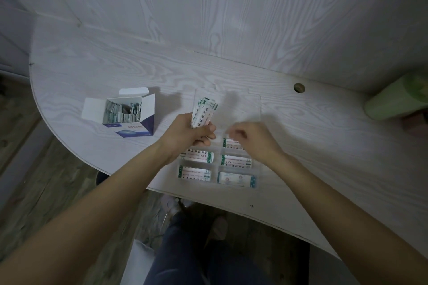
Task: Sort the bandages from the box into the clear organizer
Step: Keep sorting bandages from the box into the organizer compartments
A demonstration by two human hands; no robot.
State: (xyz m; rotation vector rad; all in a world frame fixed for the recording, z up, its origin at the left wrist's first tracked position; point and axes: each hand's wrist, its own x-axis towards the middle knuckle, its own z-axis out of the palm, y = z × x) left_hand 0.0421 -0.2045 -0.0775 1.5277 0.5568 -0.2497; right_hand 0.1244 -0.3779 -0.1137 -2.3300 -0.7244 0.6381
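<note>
Head-camera view showed a person's left hand (185,133) gripping a sheaf of wrapped bandages (203,111), fingers curled round the lower end so the strips fanned up and away over the clear organizer (254,104) on a pale wood-grain table (324,146). Beside it, the right hand (251,137) hovered above the organizer's right column with fingers loosely bent; it was blurred, and whether it pinched a strip could not be told. Four near compartments each held bandages lying flat: two white-and-green packets (198,157) (195,173) in the left column, another (235,161) on the right, and a blue-edged one (236,179) in the nearest right cell. A further packet (228,143) lay partly under the right hand. To the left, well apart from the organizer, stood the open blue-and-white bandage box (129,120), flap raised, with more strips (122,113) crowded upright inside. A pale green object (398,99) rested at the table's far right edge, and a round hole (299,87) pierced the tabletop near the wall.
</note>
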